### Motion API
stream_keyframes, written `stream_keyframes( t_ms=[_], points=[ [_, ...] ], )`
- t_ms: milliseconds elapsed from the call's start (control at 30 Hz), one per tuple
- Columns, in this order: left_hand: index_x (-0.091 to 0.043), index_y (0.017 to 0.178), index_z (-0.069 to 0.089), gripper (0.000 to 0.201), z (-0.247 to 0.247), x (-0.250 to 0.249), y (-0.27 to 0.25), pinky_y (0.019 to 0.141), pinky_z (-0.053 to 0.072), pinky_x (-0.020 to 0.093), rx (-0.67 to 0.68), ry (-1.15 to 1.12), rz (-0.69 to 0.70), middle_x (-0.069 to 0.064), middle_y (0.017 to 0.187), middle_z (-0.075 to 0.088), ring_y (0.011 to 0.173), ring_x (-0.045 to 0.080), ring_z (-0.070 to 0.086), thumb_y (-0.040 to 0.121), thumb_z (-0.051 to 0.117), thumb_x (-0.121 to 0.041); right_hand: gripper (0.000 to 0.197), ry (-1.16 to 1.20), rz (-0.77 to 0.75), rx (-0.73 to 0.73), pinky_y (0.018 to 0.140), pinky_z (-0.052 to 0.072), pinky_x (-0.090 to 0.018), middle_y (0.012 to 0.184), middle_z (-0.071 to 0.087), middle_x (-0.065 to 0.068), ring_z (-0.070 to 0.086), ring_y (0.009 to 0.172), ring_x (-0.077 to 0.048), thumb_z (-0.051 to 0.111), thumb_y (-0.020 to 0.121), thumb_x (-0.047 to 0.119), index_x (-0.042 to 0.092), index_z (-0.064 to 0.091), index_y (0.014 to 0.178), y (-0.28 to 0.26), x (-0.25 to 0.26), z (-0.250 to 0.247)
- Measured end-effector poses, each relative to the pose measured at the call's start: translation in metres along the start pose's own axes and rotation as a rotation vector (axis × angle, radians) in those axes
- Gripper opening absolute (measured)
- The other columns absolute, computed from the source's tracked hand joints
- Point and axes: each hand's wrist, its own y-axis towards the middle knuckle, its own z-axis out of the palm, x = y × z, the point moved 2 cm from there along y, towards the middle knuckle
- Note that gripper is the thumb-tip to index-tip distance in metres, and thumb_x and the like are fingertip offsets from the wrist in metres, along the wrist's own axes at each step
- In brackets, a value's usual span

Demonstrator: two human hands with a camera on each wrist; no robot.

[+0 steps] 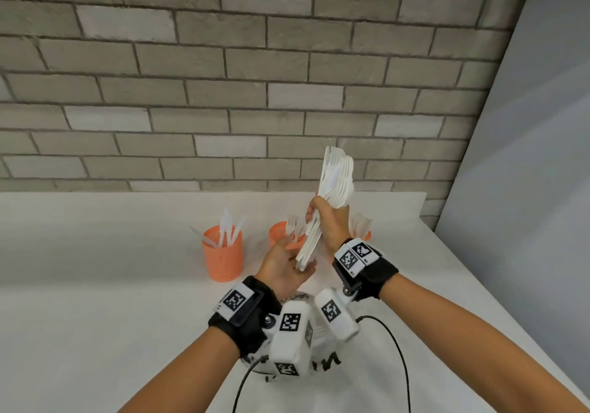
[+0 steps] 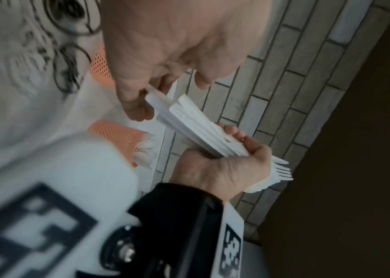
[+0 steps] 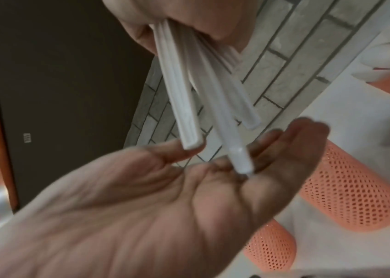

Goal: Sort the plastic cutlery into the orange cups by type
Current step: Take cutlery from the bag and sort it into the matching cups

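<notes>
Forks — a white bundle, tines up — are clasped at mid-handle by the right hand, fingers curled round them, above the desk. Handle ends rest on the flat, upturned fingers of the left hand, which holds nothing and seems to be squaring the bundle. Outward, at 10 o'clock from the hands, the left orange cup holds knives; at 11 o'clock the middle orange cup already holds some forks; at 2 o'clock a third cup sits largely hidden behind the right wrist, contents unclear. Sorting appears well advanced — this bundle remains to be dropped, probably into the middle cup.
</notes>
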Motion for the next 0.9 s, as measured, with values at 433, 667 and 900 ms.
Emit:
stream_keyframes(
  t_ms=[433,667,900],
  points=[
    [-0.006,0.122,0.053,0.034,0.057,0.019,0.042,0.075,0.047,0.037,0.012,-0.35,0.049,0.017,0.093,0.064,0.088,0.026,0.059,0.098,0.036,-0.024,0.034,-0.08,-0.124,0.006,0.063,0.053,-0.021,0.079,0.063,-0.001,0.062,0.072,-0.015,0.067,0.074,-0.003,0.019,0.056,0.097,0.019,-0.032,-0.022],
    [-0.009,0.129,0.05,0.038,0.064,0.032,0.045,0.089,0.046,0.033,-0.003,-0.305,0.164,0.014,0.105,0.064,0.101,0.024,0.058,0.099,0.036,-0.027,0.04,-0.014,-0.102,0.015,0.059,0.049,-0.008,0.087,0.064,0.004,0.062,0.078,-0.007,0.069,0.075,-0.001,0.015,0.054,0.109,0.017,-0.039,-0.032],
    [-0.03,0.084,0.044,0.039,0.065,0.02,0.044,0.07,0.036,0.018,-0.041,-0.09,0.179,-0.009,0.078,0.037,0.074,0.01,0.045,0.103,0.01,-0.03,0.027,-0.096,0.005,0.11,0.067,0.048,-0.017,0.081,0.064,0.007,0.063,0.08,-0.013,0.074,0.075,0.008,0.025,0.055,0.082,0.014,-0.036,-0.027]
  ],
)
